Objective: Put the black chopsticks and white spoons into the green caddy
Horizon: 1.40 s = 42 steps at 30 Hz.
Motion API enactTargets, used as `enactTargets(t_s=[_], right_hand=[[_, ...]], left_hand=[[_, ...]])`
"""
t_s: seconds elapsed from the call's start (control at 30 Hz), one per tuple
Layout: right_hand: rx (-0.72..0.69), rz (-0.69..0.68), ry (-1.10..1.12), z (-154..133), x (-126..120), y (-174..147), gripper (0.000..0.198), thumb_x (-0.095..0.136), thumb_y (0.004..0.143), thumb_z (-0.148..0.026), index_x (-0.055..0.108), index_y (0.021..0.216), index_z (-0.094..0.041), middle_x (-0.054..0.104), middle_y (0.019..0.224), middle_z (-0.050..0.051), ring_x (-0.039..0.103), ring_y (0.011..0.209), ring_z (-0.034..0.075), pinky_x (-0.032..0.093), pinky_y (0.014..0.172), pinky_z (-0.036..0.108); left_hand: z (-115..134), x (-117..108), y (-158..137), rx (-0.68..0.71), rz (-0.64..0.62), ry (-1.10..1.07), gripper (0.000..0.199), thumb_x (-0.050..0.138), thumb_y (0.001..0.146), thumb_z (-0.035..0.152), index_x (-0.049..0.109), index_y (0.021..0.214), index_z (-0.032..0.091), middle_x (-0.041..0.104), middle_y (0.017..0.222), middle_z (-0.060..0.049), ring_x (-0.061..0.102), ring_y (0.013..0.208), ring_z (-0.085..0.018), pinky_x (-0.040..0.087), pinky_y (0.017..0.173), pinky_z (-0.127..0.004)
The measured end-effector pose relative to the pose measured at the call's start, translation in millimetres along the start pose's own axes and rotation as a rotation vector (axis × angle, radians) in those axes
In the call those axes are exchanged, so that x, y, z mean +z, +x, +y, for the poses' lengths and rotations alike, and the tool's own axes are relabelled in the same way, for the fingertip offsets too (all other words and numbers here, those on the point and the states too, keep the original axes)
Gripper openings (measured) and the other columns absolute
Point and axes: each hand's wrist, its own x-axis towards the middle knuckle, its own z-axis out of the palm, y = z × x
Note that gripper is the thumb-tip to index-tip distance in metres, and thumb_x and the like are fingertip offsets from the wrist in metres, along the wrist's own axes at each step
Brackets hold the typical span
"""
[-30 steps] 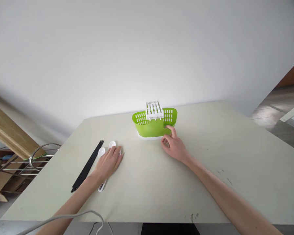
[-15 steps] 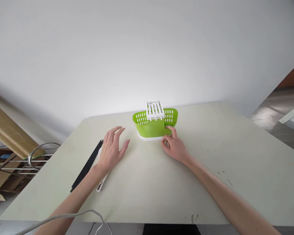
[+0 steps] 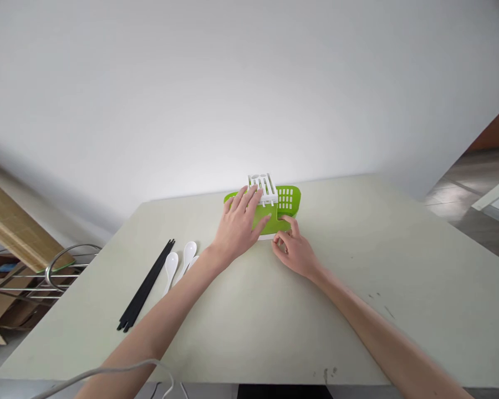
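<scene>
A green utensil basket [image 3: 273, 223] with a white base stands at the back of the table. Across its middle sits a white slotted insert [image 3: 269, 189]. My left hand [image 3: 239, 221] is open, fingers spread over the basket's left part and the insert's front left corner; whether its palm presses on the basket I cannot tell. At the basket's right front corner, my right hand [image 3: 296, 246] has its index finger hooked over the low edge of the cut-out and its other fingers curled in front. The left compartment is mostly hidden behind my left hand.
Black chopsticks [image 3: 146, 288] lie in a bundle at the left of the table [image 3: 341, 310]. Beside them are white spoons [image 3: 172, 263], partly under my left forearm. A grey cable [image 3: 125, 366] crosses that forearm. Behind the table rises a white wall [image 3: 249, 94].
My left hand has moved right and forward, from above the spoons to the basket, uncovering the spoon bowls. My right hand keeps its place at the basket's right front corner.
</scene>
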Motion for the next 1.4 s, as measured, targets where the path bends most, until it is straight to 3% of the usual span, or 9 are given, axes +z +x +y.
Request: enactTargets(t_s=[0.13,0.3,0.37,0.8,1.0,1.17,1.4], right_hand=[[-0.004,0.009,0.007,-2,1,-1,0.013,0.054,0.099,-0.028,0.058,0.088,-0.022,0.039,0.157,0.012,0.068,0.078,0.014,0.057,0.063,0.033],[-0.003,0.053,0.026,-8,0,-2,0.011,0.053,0.099,-0.026,0.061,0.092,-0.022,0.015,0.172,0.011,0.069,0.084,0.015,0.057,0.061,0.033],[0.009,0.075,0.043,-9,0,-2,0.010,0.053,0.100,-0.026,0.060,0.094,-0.022,0.014,0.172,0.010,0.069,0.086,0.015,0.058,0.061,0.033],[0.061,0.037,0.098,-5,2,-3,0.011,0.055,0.100,-0.029,0.060,0.093,-0.022,0.027,0.160,0.012,0.063,0.073,0.010,0.059,0.064,0.033],[0.077,0.011,0.125,-5,3,-2,0.012,0.054,0.099,-0.028,0.060,0.091,-0.021,0.031,0.156,0.013,0.070,0.090,0.016,0.058,0.062,0.030],[0.089,-0.015,0.119,-5,2,-1,0.011,0.054,0.098,-0.027,0.060,0.091,-0.022,0.035,0.154,0.013,0.069,0.085,0.013,0.056,0.064,0.030],[0.079,-0.027,0.095,-2,5,-2,0.008,0.054,0.097,-0.026,0.060,0.094,-0.023,0.044,0.147,0.012,0.068,0.078,0.011,0.054,0.061,0.029]], left_hand=[[-4,6,-2,-0.004,-0.004,0.039,0.056,0.042,0.108,0.044,0.039,0.160,0.022,0.045,0.166,-0.014,0.039,0.155,-0.032,0.032,0.122,-0.051],[-13,7,0,-0.059,0.039,0.063,0.056,0.046,0.106,0.050,0.044,0.155,0.022,0.050,0.162,-0.013,0.044,0.150,-0.035,0.034,0.120,-0.052],[-20,7,-1,-0.092,0.054,0.065,0.058,0.048,0.105,0.052,0.046,0.153,0.021,0.050,0.162,-0.014,0.044,0.150,-0.036,0.034,0.120,-0.053],[-98,-13,-33,-0.338,0.109,0.073,0.057,0.048,0.103,0.055,0.049,0.148,0.020,0.050,0.162,-0.015,0.053,0.140,-0.037,0.032,0.119,-0.052],[-131,-29,-48,-0.426,0.099,0.207,0.065,0.048,0.101,0.060,0.048,0.150,0.017,0.055,0.158,-0.015,0.056,0.134,-0.040,0.033,0.116,-0.052],[-160,-41,-57,-0.526,0.098,0.296,0.067,0.043,0.101,0.059,0.048,0.151,0.014,0.056,0.156,-0.016,0.057,0.132,-0.041,0.033,0.115,-0.052],[-185,-48,-72,-0.566,0.117,0.325,0.072,0.037,0.103,0.060,0.044,0.155,0.010,0.046,0.163,-0.021,0.048,0.142,-0.044,0.031,0.118,-0.057]])
